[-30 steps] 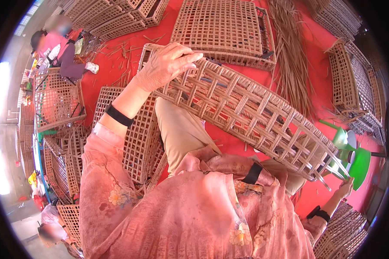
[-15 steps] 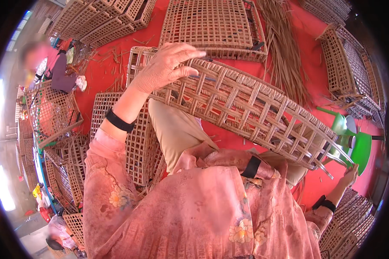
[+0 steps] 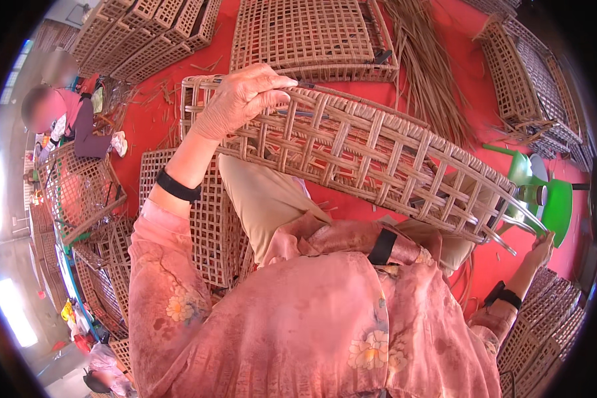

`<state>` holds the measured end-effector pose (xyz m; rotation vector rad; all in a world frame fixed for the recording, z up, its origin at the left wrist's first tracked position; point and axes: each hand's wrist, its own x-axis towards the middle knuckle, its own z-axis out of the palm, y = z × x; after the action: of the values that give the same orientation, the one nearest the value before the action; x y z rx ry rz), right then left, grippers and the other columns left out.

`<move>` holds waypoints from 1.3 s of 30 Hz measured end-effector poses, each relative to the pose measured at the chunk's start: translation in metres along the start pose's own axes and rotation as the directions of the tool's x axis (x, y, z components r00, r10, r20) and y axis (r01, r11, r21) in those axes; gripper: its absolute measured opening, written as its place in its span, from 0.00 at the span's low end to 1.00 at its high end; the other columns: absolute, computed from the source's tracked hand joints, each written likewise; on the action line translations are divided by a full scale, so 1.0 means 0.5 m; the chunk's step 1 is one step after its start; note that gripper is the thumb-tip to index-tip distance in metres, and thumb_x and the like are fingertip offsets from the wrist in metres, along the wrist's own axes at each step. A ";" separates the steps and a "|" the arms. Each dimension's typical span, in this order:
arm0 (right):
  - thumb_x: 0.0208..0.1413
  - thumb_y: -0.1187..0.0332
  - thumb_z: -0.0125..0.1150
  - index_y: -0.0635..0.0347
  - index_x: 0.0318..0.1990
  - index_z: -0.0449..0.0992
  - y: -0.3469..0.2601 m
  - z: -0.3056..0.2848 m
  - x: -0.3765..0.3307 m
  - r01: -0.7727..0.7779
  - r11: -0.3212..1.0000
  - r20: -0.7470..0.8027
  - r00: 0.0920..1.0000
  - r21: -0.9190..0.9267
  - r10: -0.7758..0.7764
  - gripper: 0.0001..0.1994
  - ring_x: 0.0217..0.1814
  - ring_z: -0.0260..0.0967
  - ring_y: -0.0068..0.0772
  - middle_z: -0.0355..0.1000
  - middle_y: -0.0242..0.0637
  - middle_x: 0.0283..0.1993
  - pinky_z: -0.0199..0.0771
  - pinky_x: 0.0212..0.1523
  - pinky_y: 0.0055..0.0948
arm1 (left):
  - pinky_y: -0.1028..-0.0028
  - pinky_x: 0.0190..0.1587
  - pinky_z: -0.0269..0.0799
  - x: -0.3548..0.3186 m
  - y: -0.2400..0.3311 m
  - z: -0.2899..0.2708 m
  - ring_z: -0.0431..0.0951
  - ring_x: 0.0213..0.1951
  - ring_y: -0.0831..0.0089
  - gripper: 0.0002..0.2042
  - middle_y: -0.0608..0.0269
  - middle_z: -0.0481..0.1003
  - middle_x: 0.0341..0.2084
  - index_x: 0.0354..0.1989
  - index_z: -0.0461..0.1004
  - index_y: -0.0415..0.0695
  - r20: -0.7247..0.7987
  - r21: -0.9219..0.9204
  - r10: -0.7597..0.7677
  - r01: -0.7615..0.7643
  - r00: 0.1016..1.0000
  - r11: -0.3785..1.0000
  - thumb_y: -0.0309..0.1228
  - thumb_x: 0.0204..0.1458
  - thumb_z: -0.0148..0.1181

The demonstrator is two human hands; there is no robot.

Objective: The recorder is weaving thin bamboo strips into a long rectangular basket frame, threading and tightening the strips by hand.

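A long brown woven basket (image 3: 338, 149) with an open lattice side lies tilted across my lap. My left hand (image 3: 242, 103) is closed over its upper rim near the left end, thumb and fingers bent around the edge. At the far right, my right hand (image 3: 541, 251) is pinched on a strand (image 3: 529, 217) that runs out from the basket's right end. Other loose strand ends (image 3: 504, 244) stick out below it. The fingertips of my right hand are small in view and partly hidden.
Another lattice basket (image 3: 302, 36) lies ahead on the red floor, beside a bundle of dry strands (image 3: 421, 73). A green stool (image 3: 557, 212) stands at right. Stacked baskets (image 3: 146, 33) rise at far left; another leans by my left leg (image 3: 199, 232). A person (image 3: 79, 119) sits at left.
The view has shifted slightly, so the basket and my left hand appear a little farther left. My right hand is slightly higher. Both hands keep their hold.
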<state>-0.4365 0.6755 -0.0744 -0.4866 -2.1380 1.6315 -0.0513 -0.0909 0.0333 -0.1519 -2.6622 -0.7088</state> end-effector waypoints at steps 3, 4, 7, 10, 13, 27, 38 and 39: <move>0.65 0.52 0.61 0.60 0.42 0.80 0.001 0.000 0.013 -0.033 0.999 0.028 0.999 0.035 0.032 0.18 0.19 0.59 0.13 0.69 0.26 0.24 0.53 0.16 0.13 | 0.70 0.41 0.75 0.015 0.018 0.008 0.79 0.37 0.66 0.17 0.60 0.77 0.37 0.54 0.80 0.47 0.102 -0.014 -0.111 0.113 0.989 0.993 0.32 0.56 0.65; 0.65 0.52 0.61 0.60 0.42 0.80 0.003 0.001 0.014 -0.031 0.998 0.028 0.999 0.059 0.030 0.18 0.19 0.59 0.13 0.69 0.26 0.24 0.53 0.16 0.13 | 0.69 0.39 0.75 0.021 0.025 0.020 0.79 0.36 0.65 0.17 0.62 0.77 0.36 0.53 0.79 0.46 0.033 0.069 0.029 -0.032 0.999 0.997 0.33 0.54 0.66; 0.65 0.52 0.61 0.60 0.42 0.80 0.008 0.004 0.003 -0.042 0.997 0.045 0.998 0.069 0.039 0.18 0.18 0.59 0.14 0.69 0.27 0.23 0.53 0.15 0.14 | 0.68 0.40 0.76 0.026 0.041 0.039 0.79 0.38 0.64 0.18 0.62 0.77 0.37 0.54 0.78 0.47 0.009 0.100 0.115 -0.115 0.993 0.988 0.32 0.54 0.66; 0.66 0.53 0.60 0.60 0.41 0.81 0.008 0.003 -0.019 -0.047 0.998 0.038 0.998 0.048 0.046 0.17 0.17 0.59 0.14 0.69 0.27 0.23 0.53 0.15 0.15 | 0.67 0.41 0.78 0.026 0.044 0.051 0.80 0.40 0.63 0.17 0.60 0.77 0.39 0.54 0.78 0.47 -0.015 0.178 0.173 -0.168 0.985 0.970 0.29 0.54 0.64; 0.67 0.54 0.58 0.60 0.39 0.81 0.004 0.005 -0.035 -0.048 0.998 0.012 0.999 0.032 0.048 0.17 0.17 0.59 0.15 0.69 0.26 0.22 0.53 0.15 0.16 | 0.67 0.40 0.79 0.027 0.041 0.059 0.80 0.39 0.63 0.19 0.60 0.77 0.38 0.54 0.78 0.48 -0.063 0.272 0.277 -0.251 0.959 0.929 0.25 0.51 0.66; 0.66 0.55 0.60 0.59 0.38 0.81 -0.018 0.010 -0.054 -0.025 0.993 -0.016 1.000 0.119 0.027 0.15 0.18 0.61 0.15 0.69 0.27 0.22 0.55 0.16 0.15 | 0.70 0.49 0.74 0.077 0.109 0.084 0.79 0.45 0.65 0.18 0.60 0.78 0.42 0.54 0.79 0.46 0.057 -0.090 -0.001 0.006 0.998 0.996 0.34 0.55 0.67; 0.67 0.56 0.59 0.59 0.40 0.80 -0.015 -0.011 -0.073 -0.033 0.984 0.034 0.999 0.177 0.027 0.15 0.20 0.60 0.15 0.70 0.27 0.25 0.56 0.18 0.15 | 0.68 0.44 0.75 0.098 0.123 0.126 0.79 0.40 0.64 0.15 0.60 0.77 0.38 0.52 0.79 0.45 0.057 -0.173 0.031 -0.020 0.998 0.985 0.31 0.56 0.65; 0.67 0.57 0.59 0.59 0.41 0.80 -0.018 -0.010 -0.074 -0.020 0.985 0.020 1.000 0.172 0.016 0.14 0.21 0.61 0.15 0.70 0.27 0.25 0.57 0.19 0.15 | 0.68 0.44 0.75 0.101 0.128 0.122 0.79 0.40 0.64 0.15 0.60 0.77 0.38 0.52 0.79 0.45 0.020 -0.177 0.045 -0.040 0.999 0.983 0.31 0.56 0.65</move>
<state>-0.4026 0.6587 -0.0685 -0.4396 -1.9880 1.8174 -0.1057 -0.0047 0.0333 -0.2657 -2.6076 -0.9350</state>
